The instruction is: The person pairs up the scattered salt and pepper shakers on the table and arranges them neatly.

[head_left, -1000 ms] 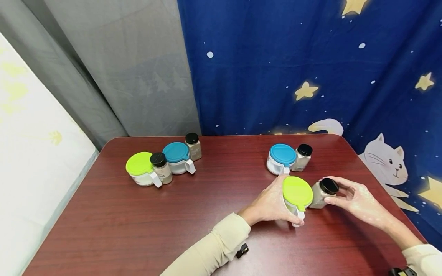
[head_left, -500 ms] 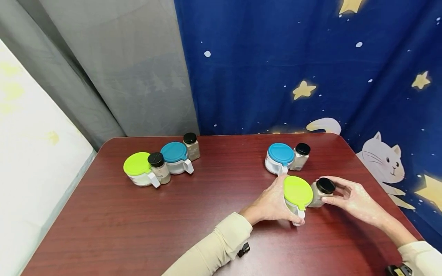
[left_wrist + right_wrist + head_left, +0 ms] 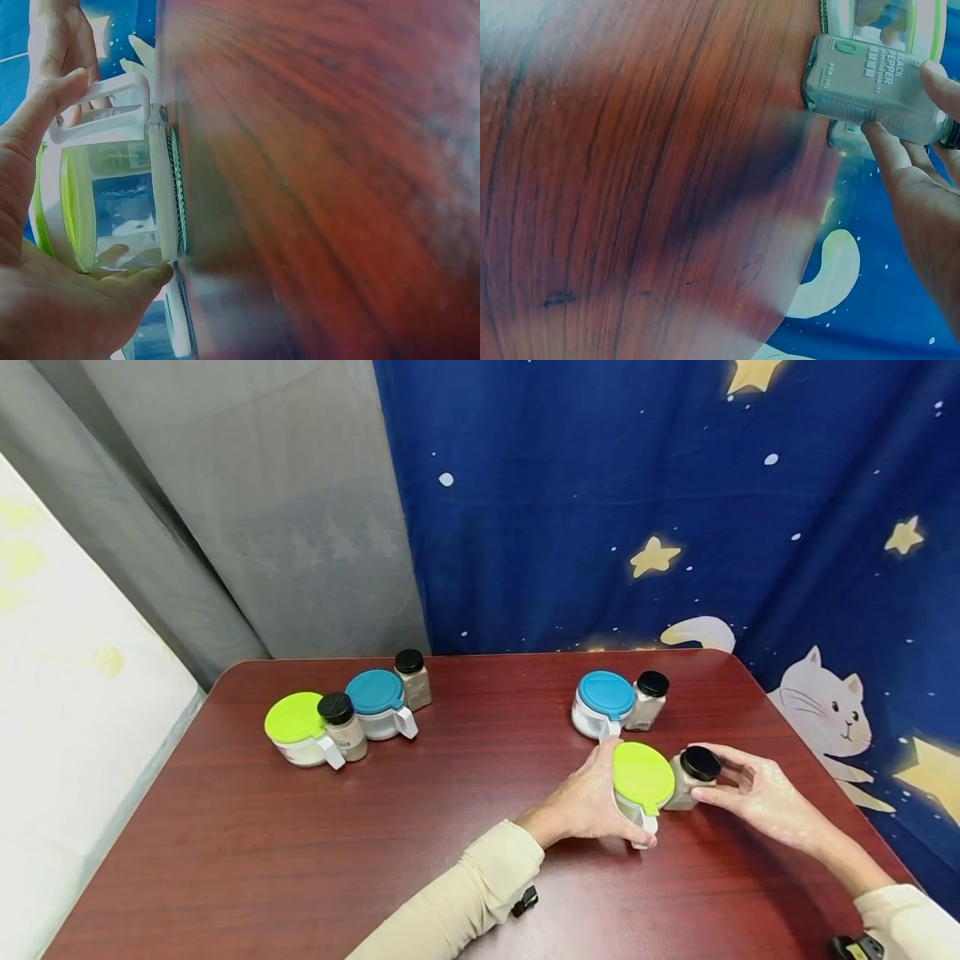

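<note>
Far L on my head feed, approx 10 o'clock of the dark-red table's centre, four items stand grouped: far-L green pot, front shaker, far-L blue pot and rear shaker. Over at 2 o'clock stand the R-side blue pot and, just beside it, a third shaker. Nearer 3 o'clock, my L hand wraps the R-side green pot, upright, thumb by its handle, which points to 6 o'clock; fingers go round the wall. That wall looks clear and rigid, glass or hard plastic, so I'd call it stiff, slick, prob. breakable if dropped; weight mod. at most. Best hold: opposite sides of the wall, or the handle; the lid may pop, so no lifting by it. Far R, at that pot's 3 o'clock, my R hand pinches the pepper shaker btwn thumb and fingers, just below the black cap. Small, smooth, likely light & firm; grip flat sides, not cap, in case it twists. Can't tell if pot & shaker touch.
</note>
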Action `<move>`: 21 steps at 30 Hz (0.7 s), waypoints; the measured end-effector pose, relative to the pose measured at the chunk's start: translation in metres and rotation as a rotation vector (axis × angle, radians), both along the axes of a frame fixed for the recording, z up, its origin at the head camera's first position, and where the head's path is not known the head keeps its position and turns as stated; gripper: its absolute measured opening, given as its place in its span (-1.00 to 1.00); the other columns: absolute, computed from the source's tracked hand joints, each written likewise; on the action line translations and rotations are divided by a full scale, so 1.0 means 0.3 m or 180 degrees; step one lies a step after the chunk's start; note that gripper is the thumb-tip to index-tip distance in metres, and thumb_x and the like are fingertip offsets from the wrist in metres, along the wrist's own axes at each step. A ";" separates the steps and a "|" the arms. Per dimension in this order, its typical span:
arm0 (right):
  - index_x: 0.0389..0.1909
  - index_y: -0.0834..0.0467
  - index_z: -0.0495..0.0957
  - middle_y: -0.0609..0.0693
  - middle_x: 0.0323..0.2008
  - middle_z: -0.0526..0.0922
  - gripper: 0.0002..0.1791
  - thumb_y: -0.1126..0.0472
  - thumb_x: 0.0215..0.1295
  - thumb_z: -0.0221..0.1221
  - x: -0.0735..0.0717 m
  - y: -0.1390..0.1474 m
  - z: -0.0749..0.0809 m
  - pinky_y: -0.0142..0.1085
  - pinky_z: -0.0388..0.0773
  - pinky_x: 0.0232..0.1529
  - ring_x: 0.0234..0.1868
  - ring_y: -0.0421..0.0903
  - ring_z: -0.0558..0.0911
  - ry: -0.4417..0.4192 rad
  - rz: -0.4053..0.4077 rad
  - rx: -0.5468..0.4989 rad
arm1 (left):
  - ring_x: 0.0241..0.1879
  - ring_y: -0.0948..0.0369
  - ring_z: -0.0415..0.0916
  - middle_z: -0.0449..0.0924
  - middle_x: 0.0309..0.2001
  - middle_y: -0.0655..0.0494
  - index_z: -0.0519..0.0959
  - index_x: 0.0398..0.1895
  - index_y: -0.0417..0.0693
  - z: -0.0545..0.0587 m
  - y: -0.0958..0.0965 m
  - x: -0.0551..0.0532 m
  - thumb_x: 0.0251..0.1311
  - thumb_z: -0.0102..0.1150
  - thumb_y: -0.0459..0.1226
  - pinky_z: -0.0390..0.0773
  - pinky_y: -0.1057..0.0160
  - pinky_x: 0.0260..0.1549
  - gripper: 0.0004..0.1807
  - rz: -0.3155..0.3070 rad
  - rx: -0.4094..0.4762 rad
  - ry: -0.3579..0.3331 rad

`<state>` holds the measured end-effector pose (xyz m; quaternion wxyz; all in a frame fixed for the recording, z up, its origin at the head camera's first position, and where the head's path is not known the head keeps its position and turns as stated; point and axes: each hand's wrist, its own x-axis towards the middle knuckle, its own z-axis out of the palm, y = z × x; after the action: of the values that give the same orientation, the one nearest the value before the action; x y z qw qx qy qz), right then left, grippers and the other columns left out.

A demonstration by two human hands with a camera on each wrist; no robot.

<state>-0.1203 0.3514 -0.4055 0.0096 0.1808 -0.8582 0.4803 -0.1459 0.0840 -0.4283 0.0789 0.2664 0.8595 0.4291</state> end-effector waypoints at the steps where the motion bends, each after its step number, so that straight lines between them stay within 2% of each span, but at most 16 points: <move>1: 0.31 0.45 0.38 -0.28 0.13 0.57 -0.38 0.43 0.26 0.36 0.000 -0.002 -0.002 -0.53 0.50 0.01 0.09 -0.39 0.58 -0.0012 0.0006 -0.0025 | -0.02 0.34 0.47 0.36 0.15 0.29 0.15 0.44 0.15 -0.001 -0.001 0.000 -0.38 0.76 0.02 0.48 0.37 -0.05 0.25 0.0005 0.0005 -0.0011; 9: 0.31 0.48 0.35 -0.29 0.13 0.57 -0.37 0.44 0.26 0.35 0.004 -0.012 -0.006 -0.49 0.54 -0.03 0.10 -0.39 0.58 -0.0015 0.0032 -0.0056 | -0.05 0.35 0.48 0.36 0.13 0.29 0.16 0.41 0.15 -0.005 0.002 0.003 -0.38 0.76 0.02 0.49 0.39 -0.09 0.23 0.0007 0.0019 0.0012; 21: 0.31 0.46 0.37 -0.24 0.13 0.58 -0.37 0.46 0.24 0.36 0.007 -0.020 0.001 -0.53 0.50 0.00 0.11 -0.39 0.57 -0.0037 0.0033 -0.0097 | -0.02 0.34 0.47 0.34 0.19 0.29 0.15 0.45 0.15 -0.002 0.003 0.002 -0.40 0.76 0.03 0.49 0.36 -0.06 0.27 0.0022 -0.0036 -0.0030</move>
<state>-0.1182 0.3455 -0.4052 0.0048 0.1824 -0.8499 0.4944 -0.1452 0.0848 -0.4289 0.0830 0.2609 0.8624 0.4258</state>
